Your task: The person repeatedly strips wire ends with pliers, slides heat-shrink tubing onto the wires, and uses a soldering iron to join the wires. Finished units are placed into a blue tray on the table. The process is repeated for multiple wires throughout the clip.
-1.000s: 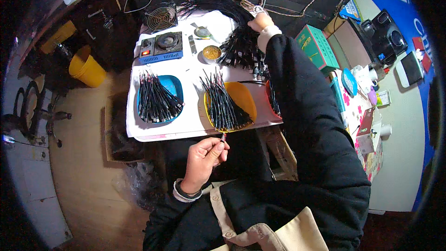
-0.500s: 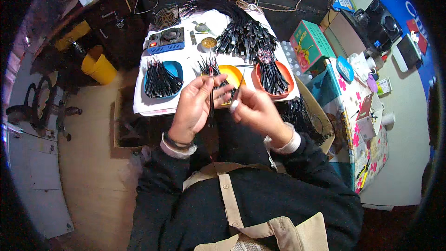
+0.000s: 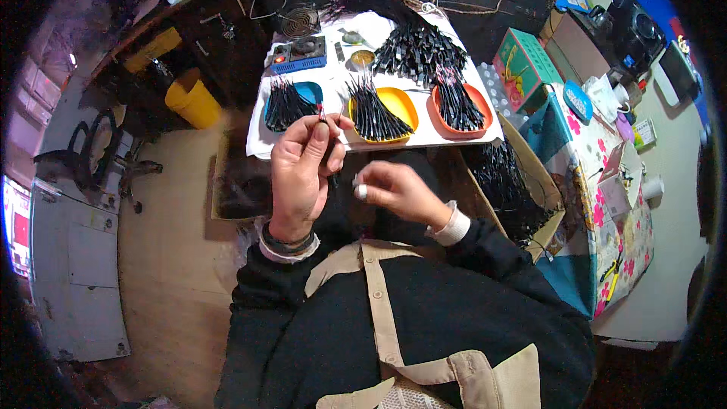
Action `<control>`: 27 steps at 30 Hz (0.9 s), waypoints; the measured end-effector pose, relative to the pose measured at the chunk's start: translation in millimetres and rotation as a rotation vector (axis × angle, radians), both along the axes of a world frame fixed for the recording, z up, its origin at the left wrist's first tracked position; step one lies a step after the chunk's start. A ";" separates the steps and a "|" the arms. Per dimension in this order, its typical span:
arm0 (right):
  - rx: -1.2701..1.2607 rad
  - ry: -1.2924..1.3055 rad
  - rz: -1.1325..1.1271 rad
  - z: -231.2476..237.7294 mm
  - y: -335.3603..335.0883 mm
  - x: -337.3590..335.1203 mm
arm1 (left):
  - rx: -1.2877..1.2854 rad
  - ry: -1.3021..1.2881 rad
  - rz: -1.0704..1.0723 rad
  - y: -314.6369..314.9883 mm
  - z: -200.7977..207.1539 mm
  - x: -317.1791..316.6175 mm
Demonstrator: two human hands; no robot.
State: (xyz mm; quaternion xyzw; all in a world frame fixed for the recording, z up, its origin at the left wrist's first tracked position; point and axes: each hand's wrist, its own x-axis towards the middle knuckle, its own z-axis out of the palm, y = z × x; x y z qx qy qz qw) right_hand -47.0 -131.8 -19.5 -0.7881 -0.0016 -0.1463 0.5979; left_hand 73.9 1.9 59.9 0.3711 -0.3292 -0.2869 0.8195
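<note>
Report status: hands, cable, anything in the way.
Left hand pinching black cable. Right hand curled, apart from cable, contents unclear. Loaded trays beyond both hands; no obstruction seen.

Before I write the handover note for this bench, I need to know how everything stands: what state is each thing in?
Left hand, pinched shut on a black cable
Right hand, fingers curled; unclear whether holding anything
Blue tray, loaded with cables
Yellow tray, loaded likewise
Orange tray, loaded likewise
Blue appliance, indicator light lit
Yellow bin, open-topped
Cardboard box, open, cables inside
</note>
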 end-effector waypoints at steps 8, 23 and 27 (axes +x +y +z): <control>0.485 -0.096 0.085 69.5 -34.2 -0.8 | 0.073 0.106 -0.195 -1.2 -19.1 -24.2; 0.072 -0.236 -0.225 68.7 -15.5 -15.0 | 0.319 -0.547 0.403 -15.3 -23.9 -51.1; 0.740 -0.203 0.018 61.6 -13.3 -16.7 | 0.232 -0.188 0.114 -10.0 -25.4 -53.3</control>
